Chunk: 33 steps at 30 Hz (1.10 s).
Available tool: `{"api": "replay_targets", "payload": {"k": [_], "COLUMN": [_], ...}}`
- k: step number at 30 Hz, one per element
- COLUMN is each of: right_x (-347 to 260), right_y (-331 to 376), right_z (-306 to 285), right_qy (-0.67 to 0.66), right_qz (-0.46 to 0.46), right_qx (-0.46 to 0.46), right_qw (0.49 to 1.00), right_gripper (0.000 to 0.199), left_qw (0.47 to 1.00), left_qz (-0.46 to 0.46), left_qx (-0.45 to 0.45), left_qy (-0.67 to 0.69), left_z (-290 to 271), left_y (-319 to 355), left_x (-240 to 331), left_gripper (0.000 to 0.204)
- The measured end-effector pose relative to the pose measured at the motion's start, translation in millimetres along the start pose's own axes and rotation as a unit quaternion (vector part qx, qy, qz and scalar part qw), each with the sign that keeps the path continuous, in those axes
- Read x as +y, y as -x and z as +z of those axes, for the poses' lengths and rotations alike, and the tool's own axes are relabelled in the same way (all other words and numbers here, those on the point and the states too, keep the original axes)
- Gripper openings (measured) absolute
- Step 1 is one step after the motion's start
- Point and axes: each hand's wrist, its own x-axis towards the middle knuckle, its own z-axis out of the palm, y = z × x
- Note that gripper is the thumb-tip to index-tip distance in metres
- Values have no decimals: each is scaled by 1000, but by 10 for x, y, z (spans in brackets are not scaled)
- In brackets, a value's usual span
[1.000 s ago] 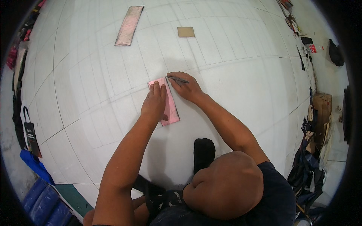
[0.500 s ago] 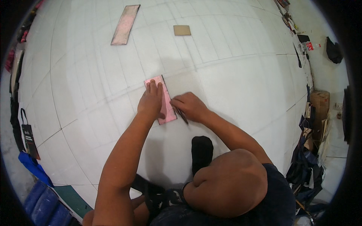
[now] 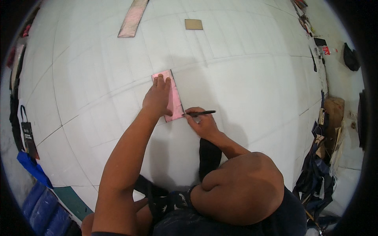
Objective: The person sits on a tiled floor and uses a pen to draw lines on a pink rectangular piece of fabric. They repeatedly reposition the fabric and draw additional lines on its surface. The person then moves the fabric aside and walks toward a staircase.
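Pink template [image 3: 173, 94] half hidden under flat left hand [image 3: 157, 98]; right hand [image 3: 201, 122] pinches pen [image 3: 201, 113].

left hand [image 3: 157, 98] flat on pink template [image 3: 173, 94] | right hand [image 3: 201, 124] gripping black pen [image 3: 201, 113], tip at template's lower corner | white sheet [image 3: 244, 78]

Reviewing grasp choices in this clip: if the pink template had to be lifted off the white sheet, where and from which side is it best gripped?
Probably by its far short end: the pink template lies flat, the left hand covers its middle, and the right hand holds a pen at its near right corner. Coming from the far side, fingertips could peel that free edge up.
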Motion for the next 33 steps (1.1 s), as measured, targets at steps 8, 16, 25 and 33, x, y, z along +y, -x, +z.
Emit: {"api": "replay_targets", "payload": {"k": [8, 16, 25, 33], "right_x": [46, 5, 88, -8], "right_y": [48, 2, 80, -228], "right_z": [342, 363, -22, -187], "right_qy": [48, 14, 97, -37], "right_qz": [-82, -74, -10, 88], "right_qx": [-71, -63, -20, -10], "right_qw": [993, 995, 995, 995], "right_gripper": [17, 14, 18, 24], "left_qw": [1000, 1000, 1000, 1000], "left_qz": [6, 2, 4, -5], "left_qx": [9, 8, 11, -2], "left_qy": [-19, 0, -4, -8], "left_z": [79, 55, 60, 15], "left_y": [-19, -33, -22, 26], "left_x": [-16, -4, -6, -1], "left_gripper": [137, 136, 135, 135]}}
